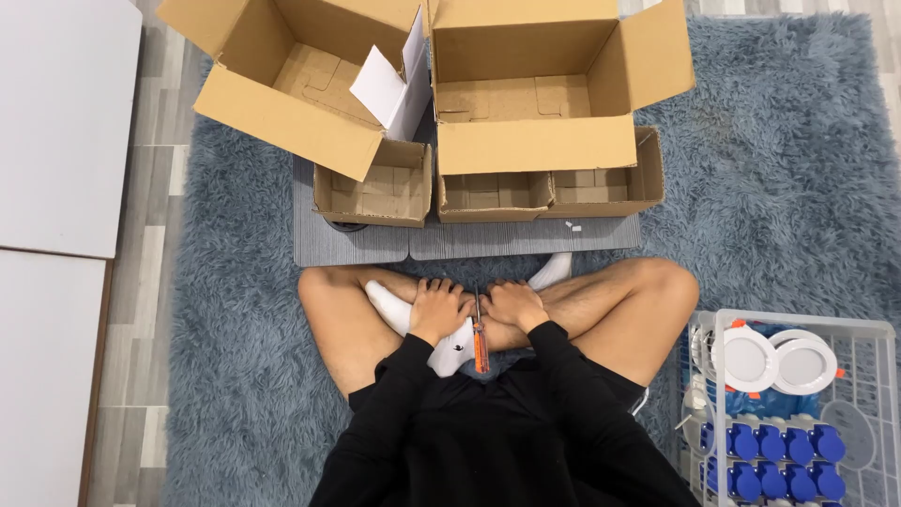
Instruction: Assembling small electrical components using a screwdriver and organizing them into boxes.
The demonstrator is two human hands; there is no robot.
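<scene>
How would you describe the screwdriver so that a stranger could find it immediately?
Start at the blue shaggy rug and the person sitting cross-legged on it. Between the left hand and the right hand, on the crossed ankles, lies the screwdriver. It is the only thin thing there, with an orange handle.

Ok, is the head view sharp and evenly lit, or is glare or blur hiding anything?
Head view: even, soft light, no glare; hands and screwdriver are sharp; boxes cast only faint shadows; slight wide-angle bending at the edges; the crate is cut off at the corner.
</scene>
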